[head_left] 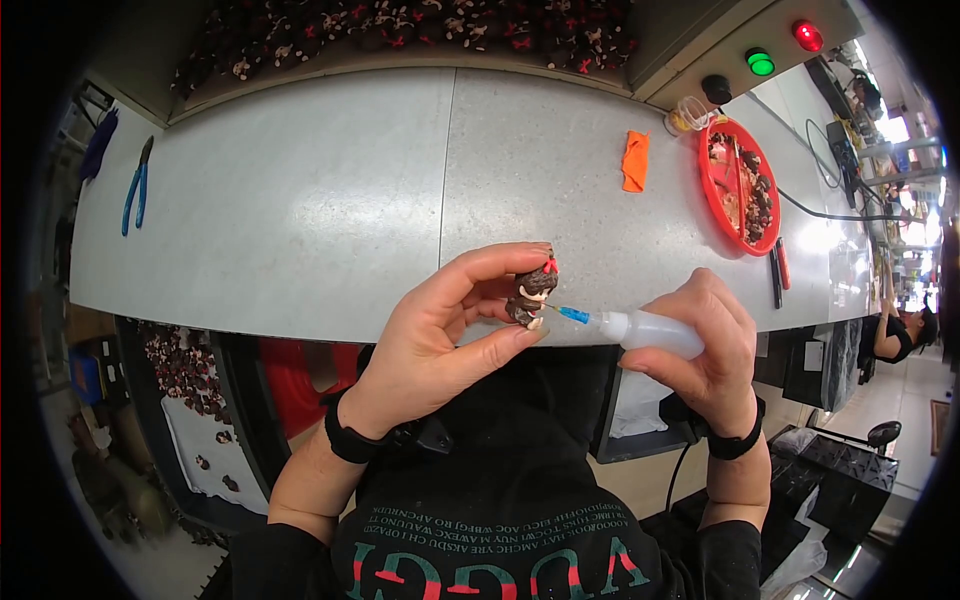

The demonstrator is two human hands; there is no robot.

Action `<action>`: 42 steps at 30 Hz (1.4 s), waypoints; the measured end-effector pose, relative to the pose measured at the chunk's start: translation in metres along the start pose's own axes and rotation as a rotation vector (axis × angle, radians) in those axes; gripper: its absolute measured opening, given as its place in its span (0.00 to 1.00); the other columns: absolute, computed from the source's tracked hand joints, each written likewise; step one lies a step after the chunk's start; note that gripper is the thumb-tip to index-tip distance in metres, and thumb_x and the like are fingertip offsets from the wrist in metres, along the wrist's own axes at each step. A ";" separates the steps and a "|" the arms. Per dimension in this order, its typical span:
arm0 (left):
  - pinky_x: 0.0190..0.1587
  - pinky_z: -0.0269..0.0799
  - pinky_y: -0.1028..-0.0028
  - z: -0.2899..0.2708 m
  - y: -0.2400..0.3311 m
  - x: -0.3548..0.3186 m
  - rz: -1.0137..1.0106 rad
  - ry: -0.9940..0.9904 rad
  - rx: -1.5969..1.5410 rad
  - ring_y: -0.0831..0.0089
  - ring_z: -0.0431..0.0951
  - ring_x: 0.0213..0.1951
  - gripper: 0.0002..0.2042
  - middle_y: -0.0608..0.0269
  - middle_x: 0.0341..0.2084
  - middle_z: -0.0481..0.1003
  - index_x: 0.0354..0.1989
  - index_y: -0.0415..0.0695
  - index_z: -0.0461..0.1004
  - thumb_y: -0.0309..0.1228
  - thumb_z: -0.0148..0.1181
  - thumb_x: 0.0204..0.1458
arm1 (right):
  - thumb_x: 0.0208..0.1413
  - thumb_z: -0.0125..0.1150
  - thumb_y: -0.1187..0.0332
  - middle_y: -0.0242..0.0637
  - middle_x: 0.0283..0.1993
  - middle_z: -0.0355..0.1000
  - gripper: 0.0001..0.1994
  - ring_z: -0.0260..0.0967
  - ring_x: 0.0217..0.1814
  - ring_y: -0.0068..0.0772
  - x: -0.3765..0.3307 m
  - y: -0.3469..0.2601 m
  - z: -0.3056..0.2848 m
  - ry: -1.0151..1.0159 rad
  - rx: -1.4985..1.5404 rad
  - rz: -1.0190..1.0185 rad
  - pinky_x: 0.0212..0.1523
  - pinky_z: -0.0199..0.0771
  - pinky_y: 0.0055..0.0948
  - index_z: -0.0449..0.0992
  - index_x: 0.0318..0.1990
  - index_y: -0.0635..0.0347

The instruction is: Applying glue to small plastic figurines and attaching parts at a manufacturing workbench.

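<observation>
Between the thumb and fingers of my left hand [440, 325] is a small doll figurine [532, 292] with brown hair, a red bow and a dark brown body. It is held upright near the table's front edge. My right hand [710, 340] is wrapped round a translucent white squeeze bottle [660, 333] lying sideways. The bottle's blue needle tip [574, 314] points left, its thin metal end at the figurine's front. Whether the needle touches the figurine or stops just short, I cannot tell.
On the grey table [330, 190] lie blue-handled pliers [138, 190], an orange cloth piece [635, 161] and a red tray [768, 235] of small parts. Beside the tray is a clear cup [688, 116]. Many figurine parts fill a shelf [400, 55] behind. A drawer [190, 440] sits below left.
</observation>
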State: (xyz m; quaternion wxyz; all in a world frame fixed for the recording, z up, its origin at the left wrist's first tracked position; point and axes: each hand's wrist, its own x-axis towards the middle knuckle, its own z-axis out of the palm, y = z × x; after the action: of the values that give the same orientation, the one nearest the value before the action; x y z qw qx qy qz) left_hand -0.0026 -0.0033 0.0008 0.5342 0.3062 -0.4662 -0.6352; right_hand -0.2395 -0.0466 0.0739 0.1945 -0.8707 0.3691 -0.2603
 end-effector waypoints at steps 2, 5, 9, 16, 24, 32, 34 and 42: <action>0.56 0.69 0.71 0.000 -0.001 0.000 0.012 -0.010 -0.003 0.71 0.68 0.57 0.24 0.56 0.59 0.63 0.59 0.40 0.63 0.20 0.59 0.53 | 0.34 0.76 0.56 0.32 0.24 0.68 0.19 0.64 0.26 0.31 0.001 -0.001 0.000 0.000 -0.007 0.000 0.26 0.63 0.28 0.77 0.30 0.59; 0.56 0.68 0.71 0.000 -0.002 0.001 0.011 -0.008 -0.008 0.72 0.68 0.57 0.24 0.56 0.59 0.63 0.59 0.40 0.63 0.20 0.59 0.53 | 0.34 0.76 0.56 0.32 0.24 0.68 0.19 0.64 0.26 0.31 0.000 0.000 -0.001 0.003 -0.025 -0.014 0.26 0.62 0.28 0.76 0.29 0.59; 0.55 0.68 0.72 0.000 0.000 0.000 -0.017 0.005 -0.005 0.73 0.69 0.55 0.23 0.57 0.57 0.65 0.59 0.39 0.63 0.19 0.58 0.53 | 0.38 0.75 0.58 0.32 0.26 0.70 0.19 0.65 0.27 0.30 -0.006 0.010 -0.002 0.025 0.072 -0.012 0.28 0.63 0.26 0.76 0.32 0.61; 0.54 0.69 0.72 0.005 0.006 0.000 -0.026 0.062 0.017 0.72 0.71 0.53 0.25 0.55 0.56 0.67 0.58 0.38 0.63 0.15 0.58 0.50 | 0.61 0.53 0.69 0.33 0.44 0.71 0.14 0.67 0.43 0.21 -0.028 0.036 -0.014 0.497 0.762 0.484 0.45 0.67 0.22 0.68 0.51 0.68; 0.55 0.68 0.72 0.008 0.007 -0.004 -0.096 0.154 0.098 0.70 0.71 0.52 0.24 0.53 0.58 0.65 0.57 0.39 0.63 0.15 0.57 0.50 | 0.49 0.65 0.68 0.43 0.36 0.71 0.18 0.69 0.43 0.37 -0.038 0.080 -0.006 0.290 -0.067 0.545 0.45 0.68 0.34 0.70 0.46 0.64; 0.56 0.66 0.74 0.014 0.001 0.001 -0.080 0.204 0.162 0.72 0.71 0.50 0.26 0.56 0.57 0.66 0.60 0.40 0.61 0.15 0.56 0.50 | 0.55 0.57 0.68 0.44 0.41 0.75 0.10 0.73 0.43 0.43 -0.095 0.129 -0.113 0.498 -0.376 0.595 0.42 0.72 0.35 0.77 0.42 0.60; 0.56 0.66 0.74 0.014 0.003 0.003 -0.072 0.174 0.168 0.72 0.71 0.51 0.26 0.56 0.57 0.66 0.60 0.40 0.61 0.15 0.55 0.50 | 0.54 0.57 0.68 0.45 0.41 0.75 0.10 0.73 0.43 0.45 -0.107 0.159 -0.137 0.449 -0.485 0.592 0.43 0.72 0.37 0.78 0.41 0.60; 0.55 0.66 0.74 0.020 0.002 0.000 -0.088 0.258 0.187 0.72 0.71 0.51 0.26 0.56 0.58 0.65 0.60 0.41 0.61 0.15 0.55 0.51 | 0.49 0.54 0.70 0.49 0.36 0.74 0.10 0.72 0.41 0.49 -0.116 0.211 -0.151 0.032 -0.676 0.678 0.43 0.71 0.40 0.76 0.37 0.64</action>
State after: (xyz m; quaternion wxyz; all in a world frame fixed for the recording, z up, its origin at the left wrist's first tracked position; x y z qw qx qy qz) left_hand -0.0190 0.0020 0.0103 0.5304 0.4538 -0.4370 -0.5672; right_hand -0.5124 -0.1203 0.0447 -0.0313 -0.7118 0.6991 -0.0608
